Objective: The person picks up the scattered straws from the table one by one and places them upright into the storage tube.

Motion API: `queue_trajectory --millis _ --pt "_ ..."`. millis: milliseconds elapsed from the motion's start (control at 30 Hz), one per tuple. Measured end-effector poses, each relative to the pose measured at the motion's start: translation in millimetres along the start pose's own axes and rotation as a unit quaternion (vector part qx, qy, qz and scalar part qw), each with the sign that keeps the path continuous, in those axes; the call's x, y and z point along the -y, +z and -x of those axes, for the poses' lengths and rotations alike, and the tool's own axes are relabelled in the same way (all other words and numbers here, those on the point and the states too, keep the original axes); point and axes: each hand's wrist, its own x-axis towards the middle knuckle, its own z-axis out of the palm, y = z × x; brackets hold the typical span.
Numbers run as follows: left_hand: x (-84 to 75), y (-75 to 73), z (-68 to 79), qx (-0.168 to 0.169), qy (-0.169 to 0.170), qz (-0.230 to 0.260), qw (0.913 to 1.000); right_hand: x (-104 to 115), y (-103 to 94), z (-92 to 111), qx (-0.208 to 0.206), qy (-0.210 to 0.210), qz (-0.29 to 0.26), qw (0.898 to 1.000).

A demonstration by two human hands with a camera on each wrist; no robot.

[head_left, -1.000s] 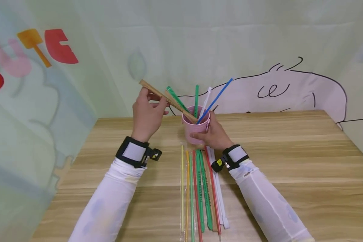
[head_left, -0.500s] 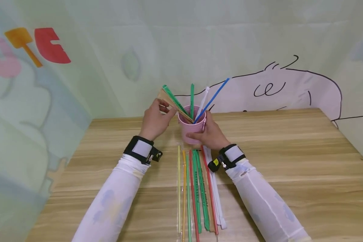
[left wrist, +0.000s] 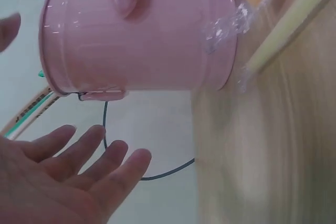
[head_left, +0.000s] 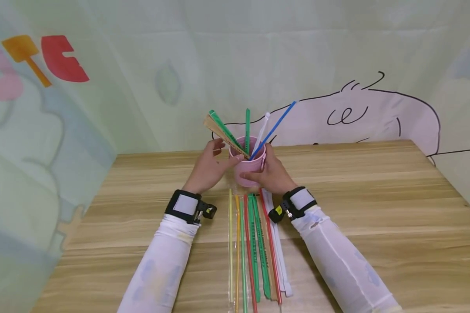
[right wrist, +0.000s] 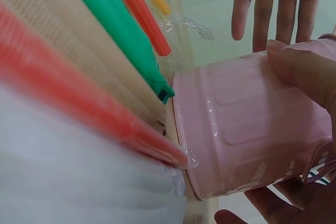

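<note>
two brown straws (head_left: 220, 130) lean in the pink bucket (head_left: 254, 167) between your hands. your left hand (head_left: 209, 171) has just released them, fingers loose; right hand (head_left: 275, 174) grips the bucket. that placement looks done.

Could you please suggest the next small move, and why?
Probably lower the left hand to pinch the yellow straw: that hand holds nothing, the right hand holds the pink bucket, and the straw lies close by on the table.
</note>
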Motion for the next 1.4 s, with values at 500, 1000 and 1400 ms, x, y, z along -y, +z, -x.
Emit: queue_trajectory --millis 500,1000,1400 --pt "19.1 29.0 -7.0 0.043 0.023 0.047 0.9977 4 -1.3 1 -0.001 -0.015 0.02 1.0" --pt "13.4 42.5 -10.4 -0.019 0.044 0.046 0.9978 12 -3.9 3 0.005 -0.014 0.027 1.0" --pt "14.7 43.1 -9.8 -0.012 0.027 0.045 0.9985 -2 -2.4 0 0.009 -0.012 0.022 1.0"
